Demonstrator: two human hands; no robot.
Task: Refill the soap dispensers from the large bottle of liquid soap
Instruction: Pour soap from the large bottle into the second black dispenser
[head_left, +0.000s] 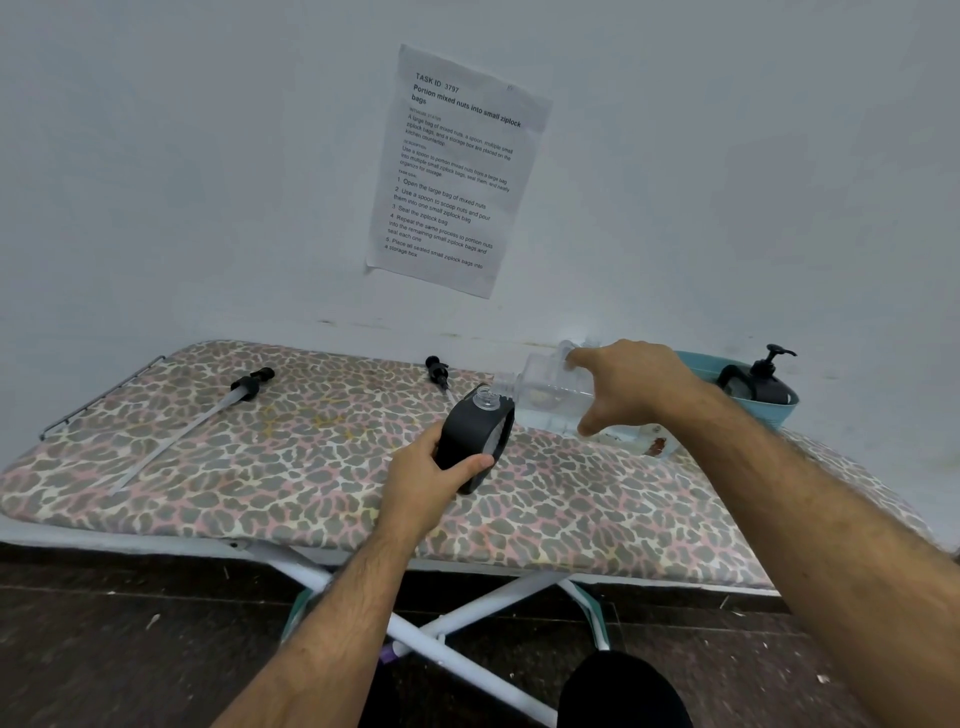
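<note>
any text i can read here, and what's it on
All on the paper sheet taped to the wall:
"TASK ID 3797"
"Portion mixed nuts into small ziplock bags"
"1 Open the large bag of mixed nuts"
"3 Seal the ziplock bag"
The small paragraphs are too blurred to quote.
The bottles show no readable labels.

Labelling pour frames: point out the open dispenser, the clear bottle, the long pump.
open dispenser (470, 441), head view, black body.
clear bottle (545, 387), head view, transparent side wall.
long pump (253, 383), head view, black collar.
</note>
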